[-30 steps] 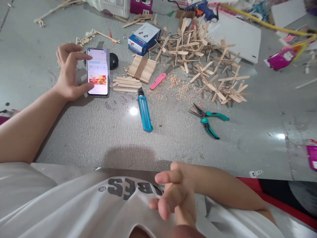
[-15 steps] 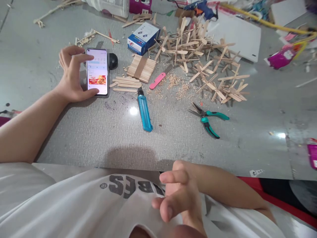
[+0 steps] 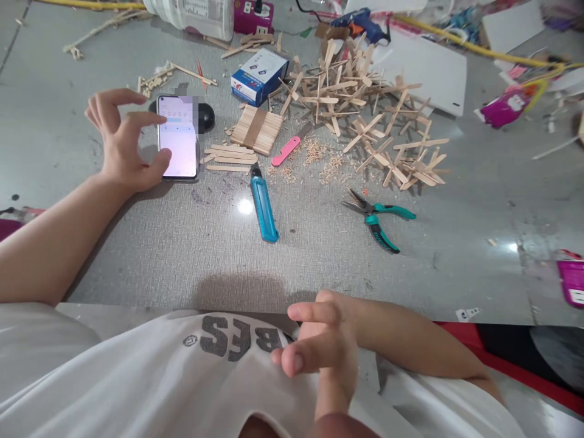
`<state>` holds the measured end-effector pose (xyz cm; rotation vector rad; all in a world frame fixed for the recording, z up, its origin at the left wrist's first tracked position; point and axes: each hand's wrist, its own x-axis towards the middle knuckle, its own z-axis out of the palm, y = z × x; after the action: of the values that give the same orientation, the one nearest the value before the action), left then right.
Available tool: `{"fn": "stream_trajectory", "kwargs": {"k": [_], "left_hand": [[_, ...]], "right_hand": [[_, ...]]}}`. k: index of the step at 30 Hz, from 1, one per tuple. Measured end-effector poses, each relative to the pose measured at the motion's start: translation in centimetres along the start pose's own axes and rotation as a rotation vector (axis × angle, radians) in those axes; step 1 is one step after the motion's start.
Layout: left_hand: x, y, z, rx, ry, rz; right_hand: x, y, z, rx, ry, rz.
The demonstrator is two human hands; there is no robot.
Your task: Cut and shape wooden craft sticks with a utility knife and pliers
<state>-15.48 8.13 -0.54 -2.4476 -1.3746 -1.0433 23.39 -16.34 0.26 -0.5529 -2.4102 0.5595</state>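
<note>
My left hand (image 3: pixel 121 143) is at the left side of a smartphone (image 3: pixel 180 149) with a lit screen. Its index finger reaches over the screen and the thumb is by the lower left edge; the fingers are apart, not wrapped round the phone. The phone leans on a black rounded object (image 3: pixel 207 117). Held up in front of my white shirt, my right hand (image 3: pixel 326 347) has its fingers loosely bent and apart, with nothing in them. A blue utility knife (image 3: pixel 264 210) and green-handled pliers (image 3: pixel 381 222) lie between the hands.
Beyond the tools lie a banded bundle of craft sticks (image 3: pixel 257 129), loose sticks (image 3: pixel 230 154), a pink folding knife (image 3: pixel 287 151) and wood shavings (image 3: pixel 314 151). A blue and white box (image 3: pixel 260 76), a pile of joined sticks (image 3: pixel 337 91) and a glue gun (image 3: pixel 362 24) sit farther back.
My left thumb and fingers have shifted left, off the middle of the phone. The picture on the phone screen has changed. My right hand has moved slightly left and up.
</note>
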Motion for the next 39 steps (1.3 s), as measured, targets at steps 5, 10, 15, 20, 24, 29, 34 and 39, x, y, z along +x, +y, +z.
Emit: {"fn": "stream_trajectory", "kwargs": {"k": [5,10,15,20,24,29,34,39], "left_hand": [[-0.8,5.0,-1.0,0.105,-0.234,0.108],[-0.4,9.9,-1.4,0.121,-0.455,0.255],[0.3,11.0,-0.3,0.139,-0.456,0.255],[2.1,11.5,1.4,0.280,-0.459,0.229],[3.4,11.7,2.7,0.309,-0.468,0.151],[3.3,11.5,2.1,0.313,-0.496,0.115],[2.8,12.7,-0.7,0.230,-0.600,0.419],[5.2,14.5,0.1,0.154,-0.690,0.721]], "right_hand": [[2.7,1.7,-3.4,-0.371,0.004,-0.187],[4.7,5.3,-4.1,-0.430,-0.156,0.365],[6.1,6.8,-3.3,-0.547,-0.030,0.701],[6.3,7.6,-2.8,-0.529,0.002,0.756],[5.3,8.4,-3.0,-0.389,0.237,0.677],[4.2,8.8,-5.1,-0.216,0.654,0.503],[4.0,9.0,-8.1,-0.134,0.914,0.465],[3.6,9.9,-9.3,-0.116,0.988,0.472]]}}
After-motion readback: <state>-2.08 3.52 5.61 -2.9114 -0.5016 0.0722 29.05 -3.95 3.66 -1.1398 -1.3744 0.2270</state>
